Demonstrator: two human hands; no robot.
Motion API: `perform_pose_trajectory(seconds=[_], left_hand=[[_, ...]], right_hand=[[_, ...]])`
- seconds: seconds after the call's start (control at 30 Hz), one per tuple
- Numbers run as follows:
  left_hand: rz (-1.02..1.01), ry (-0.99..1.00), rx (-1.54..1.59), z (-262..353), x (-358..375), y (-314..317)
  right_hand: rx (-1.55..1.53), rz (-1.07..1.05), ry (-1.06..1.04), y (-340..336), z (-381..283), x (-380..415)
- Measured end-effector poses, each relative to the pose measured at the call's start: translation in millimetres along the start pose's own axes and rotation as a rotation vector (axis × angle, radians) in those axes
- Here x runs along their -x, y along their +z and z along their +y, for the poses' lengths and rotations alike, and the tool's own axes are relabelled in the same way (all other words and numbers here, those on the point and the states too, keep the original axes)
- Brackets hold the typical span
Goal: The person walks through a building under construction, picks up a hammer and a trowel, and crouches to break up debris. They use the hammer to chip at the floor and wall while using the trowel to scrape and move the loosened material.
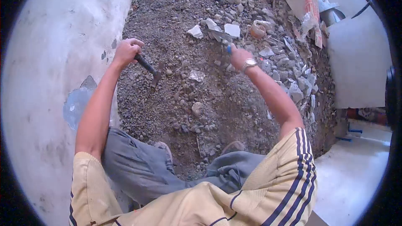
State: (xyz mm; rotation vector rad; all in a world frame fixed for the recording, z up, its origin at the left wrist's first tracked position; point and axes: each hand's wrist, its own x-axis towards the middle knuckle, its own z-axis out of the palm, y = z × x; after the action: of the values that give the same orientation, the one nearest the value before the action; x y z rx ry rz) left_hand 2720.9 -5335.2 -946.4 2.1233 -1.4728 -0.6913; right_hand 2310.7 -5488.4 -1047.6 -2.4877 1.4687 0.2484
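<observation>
My left hand (127,52) is closed around the dark handle of a hammer (146,65), whose head points down toward the gravel (157,100). In my right hand (240,57) is a trowel (219,36) with a blue handle. Its metal blade reaches left, close over the rubble, beside a white broken piece (232,30). Two more pale fragments lie near the blade: one white chunk (195,32) and a flat shard (212,24) just behind it. A watch sits on my right wrist.
A whitish wall (58,29) runs along the left. Broken stones (295,92) are heaped at the right, with a reddish-brown round piece (258,29) among them. A torn white and orange sack (303,4) stands at the upper right, near a pale panel (356,58).
</observation>
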Motion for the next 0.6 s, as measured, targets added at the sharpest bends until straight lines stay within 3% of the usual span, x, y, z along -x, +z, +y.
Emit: perform_pose_trajectory(seconds=[0.2, 0.23, 0.3, 0.4, 0.47, 0.5, 0.53, 0.57, 0.6], left_hand=[[-0.019, -0.006, 0.02, 4, 2, 1], [0.004, 0.07, -0.024, -2, 3, 8], [0.053, 0.244, -0.146, -17, -7, 5], [-0.22, 0.279, -0.699, -39, -15, -13], [-0.482, 0.404, -1.1, -51, -24, -23], [-0.617, 0.466, -1.288, -57, -26, -22], [-0.743, 0.529, -1.485, -55, -29, -22], [-0.851, -0.28, -0.877, -26, -11, -25], [-0.826, -0.806, -0.189, -41, -16, -34]], right_hand=[[-0.081, 0.144, 0.048, -25, -21, 9], [-0.035, -0.013, -0.025, 9, 11, -22], [0.009, -0.03, -0.026, -3, 13, -29], [-0.076, 0.005, -0.029, -26, -4, -26], [-0.177, 0.059, 0.046, -39, -16, 3], [-0.154, -0.043, 0.09, 16, 18, -33], [-0.156, -0.035, 0.079, 16, 23, -28], [-0.167, -0.021, 0.067, 12, 24, -23], [-0.174, -0.004, 0.047, 6, 24, -24]])
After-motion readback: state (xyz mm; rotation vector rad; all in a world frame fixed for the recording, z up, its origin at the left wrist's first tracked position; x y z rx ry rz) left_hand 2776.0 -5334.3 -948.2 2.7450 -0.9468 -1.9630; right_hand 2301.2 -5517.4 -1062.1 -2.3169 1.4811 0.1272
